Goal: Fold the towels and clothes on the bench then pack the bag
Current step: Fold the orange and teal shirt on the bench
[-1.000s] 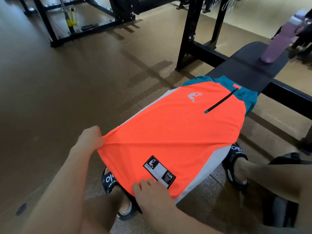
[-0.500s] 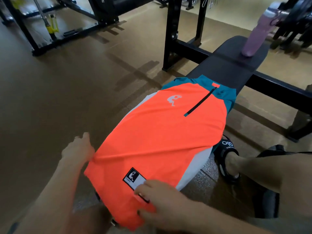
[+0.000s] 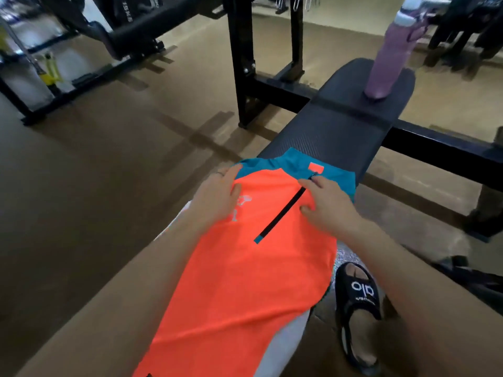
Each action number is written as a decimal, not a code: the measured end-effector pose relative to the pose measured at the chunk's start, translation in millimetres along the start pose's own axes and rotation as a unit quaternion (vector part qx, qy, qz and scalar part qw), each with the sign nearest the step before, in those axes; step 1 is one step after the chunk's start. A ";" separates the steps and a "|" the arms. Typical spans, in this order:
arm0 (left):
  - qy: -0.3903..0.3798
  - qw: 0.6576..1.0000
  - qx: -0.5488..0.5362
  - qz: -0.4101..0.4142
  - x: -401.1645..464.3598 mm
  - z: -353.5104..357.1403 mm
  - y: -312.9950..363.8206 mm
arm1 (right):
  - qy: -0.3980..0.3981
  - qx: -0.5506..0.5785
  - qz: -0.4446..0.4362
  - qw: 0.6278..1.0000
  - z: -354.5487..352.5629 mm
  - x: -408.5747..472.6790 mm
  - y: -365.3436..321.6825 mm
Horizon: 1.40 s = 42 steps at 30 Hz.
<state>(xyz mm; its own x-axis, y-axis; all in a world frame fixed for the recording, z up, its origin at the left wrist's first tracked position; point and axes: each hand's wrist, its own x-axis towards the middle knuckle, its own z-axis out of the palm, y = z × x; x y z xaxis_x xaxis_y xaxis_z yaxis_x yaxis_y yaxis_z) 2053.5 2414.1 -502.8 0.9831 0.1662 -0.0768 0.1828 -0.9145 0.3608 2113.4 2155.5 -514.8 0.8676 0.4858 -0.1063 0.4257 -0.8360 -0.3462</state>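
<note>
An orange shirt (image 3: 245,281) with a teal collar lies lengthwise along the black padded desk (image 3: 340,126), collar end away from the person and hem end running down toward the bottom edge of the view. A black zip strip (image 3: 280,213) runs down from the collar. A pale grey cloth (image 3: 280,346) shows under the shirt along its right edge and a little at its left edge; whether it is a towel or another garment is hard to tell.

Both hands rest on the shirt near the collar. The left hand (image 3: 217,197) lies on the shirt's left shoulder, fingers fairly straight and reaching to the teal edge, a ring on one finger. The right hand (image 3: 326,205) sits just right of the zip, fingers bent with the tips at the top of the zip; it seems to pinch the fabric there, though motion blur makes this uncertain.

Beyond the shirt, at the desk's far end, a purple bottle (image 3: 389,58) with a white cap stands upright, well apart from the shirt. Right of the shirt, on the floor, a foot in a black sandal (image 3: 359,303) shows.
</note>
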 end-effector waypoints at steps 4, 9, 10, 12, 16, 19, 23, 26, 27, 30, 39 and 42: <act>-0.068 0.997 0.032 0.001 78.4 5.5 2.0 | 0.006 -0.091 -0.034 0.995 3.5 22.7 3.6; -0.118 0.990 0.062 -0.043 118.0 0.0 -0.2 | 0.016 -0.122 -0.026 0.992 -4.9 42.0 8.1; -0.115 0.991 0.066 -0.038 122.2 -4.5 -2.2 | 0.009 -0.124 -0.021 0.992 -6.4 43.8 7.8; -0.109 0.992 0.064 -0.025 128.1 -16.4 -4.0 | -0.007 -0.118 -0.003 0.993 -9.5 48.6 7.4; -0.094 0.994 -0.046 -0.024 136.5 -40.5 2.6 | -0.066 -0.081 0.050 0.993 -18.9 58.4 8.1; -0.183 0.967 -0.172 -0.045 134.6 -51.3 12.5 | -0.124 -0.068 0.060 0.988 -23.2 62.9 14.7; -0.212 0.966 -0.148 -0.029 134.5 -64.1 19.0 | -0.135 -0.060 0.055 0.987 -29.6 64.2 23.2; -0.215 0.976 0.009 0.015 137.2 -75.0 19.6 | -0.147 -0.052 0.053 0.986 -33.2 64.0 25.9; -0.214 0.968 0.123 0.052 139.2 -78.1 18.4 | -0.149 -0.052 0.052 0.986 -34.1 63.9 26.3; -0.124 0.865 0.448 0.187 144.9 -83.1 13.5 | -0.156 -0.053 0.048 0.985 -36.8 63.7 26.7; -0.090 0.904 0.417 -0.014 120.9 -35.2 9.4 | -0.141 -0.034 0.093 0.985 -42.5 60.1 42.8; -0.082 0.967 0.241 -0.014 90.6 -1.9 39.8 | -0.151 -0.011 0.139 0.979 -47.7 56.6 56.6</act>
<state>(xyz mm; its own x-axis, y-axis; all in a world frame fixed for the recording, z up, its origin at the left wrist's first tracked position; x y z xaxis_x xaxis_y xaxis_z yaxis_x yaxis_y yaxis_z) 2149.9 2393.4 -493.6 0.9556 0.1685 -0.2418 0.1441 -0.9828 -0.1154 2198.9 2123.4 -495.9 0.8363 0.2900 -0.4652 0.1932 -0.9501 -0.2451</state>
